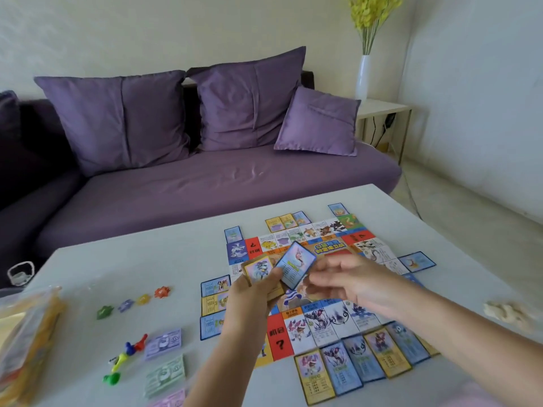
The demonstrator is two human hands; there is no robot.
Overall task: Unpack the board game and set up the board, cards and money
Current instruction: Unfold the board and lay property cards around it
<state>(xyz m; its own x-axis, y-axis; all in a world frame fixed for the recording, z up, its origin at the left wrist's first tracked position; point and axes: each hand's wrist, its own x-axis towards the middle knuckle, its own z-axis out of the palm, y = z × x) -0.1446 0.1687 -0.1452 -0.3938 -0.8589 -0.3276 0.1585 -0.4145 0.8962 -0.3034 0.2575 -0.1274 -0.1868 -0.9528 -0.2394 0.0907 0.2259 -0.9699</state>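
Note:
The colourful game board [332,248] lies flat on the white table [123,259]. Cards lie face up along its edges: a row at the near edge [352,365], a column on the left [214,304], some at the far edge [288,220] and one on the right [417,261]. Above the board, my left hand [249,301] grips a stack of cards [258,270]. A blue card [296,265] sticks up tilted from the stack, and my right hand [352,283] pinches its lower right corner. Money stacks lie at the lower left: purple [163,343], green [166,376], pink [170,402].
Coloured star-shaped pieces [133,304] and plastic pawns [126,356] lie left of the board. A plastic bag with yellow contents [26,342] sits at the table's left edge, a crumpled beige thing [508,312] at the right. A purple sofa [205,189] stands behind the table.

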